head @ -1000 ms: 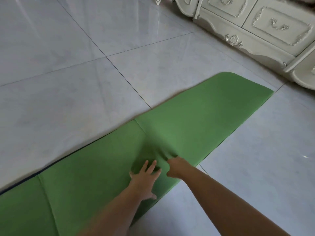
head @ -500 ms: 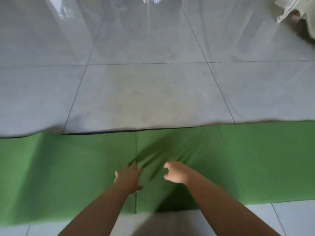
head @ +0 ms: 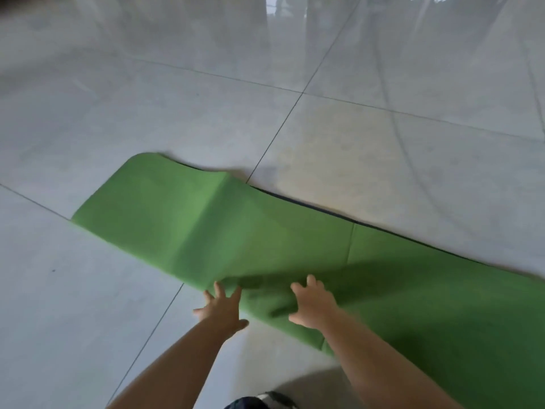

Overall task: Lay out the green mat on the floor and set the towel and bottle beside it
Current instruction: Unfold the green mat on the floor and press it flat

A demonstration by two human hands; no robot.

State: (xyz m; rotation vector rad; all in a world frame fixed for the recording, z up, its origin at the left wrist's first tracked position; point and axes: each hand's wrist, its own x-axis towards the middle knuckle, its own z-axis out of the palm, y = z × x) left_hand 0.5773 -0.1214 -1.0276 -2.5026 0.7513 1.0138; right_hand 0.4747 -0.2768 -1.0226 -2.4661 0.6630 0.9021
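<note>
The long green foam mat (head: 265, 237) lies unrolled across the pale glossy floor tiles (head: 147, 113), one fold ridged up. The right hand (head: 314, 305) rests on it, fingers spread, holding nothing; the left hand (head: 222, 309), likewise splayed and empty, sits at its near edge.

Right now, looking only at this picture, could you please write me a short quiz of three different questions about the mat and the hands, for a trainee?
1. True or false: the green mat lies fully flat on the tiled floor.
2. Multiple choice: where is the right hand? A) spread open over the mat, B) on bare floor away from the mat, C) holding a bottle.
3. Short answer: which task items cannot be seen in this view?

Key
1. False: a raised fold crosses the mat near its far end.
2. A. The left hand is at the mat's near edge.
3. The towel and the bottle.
</note>
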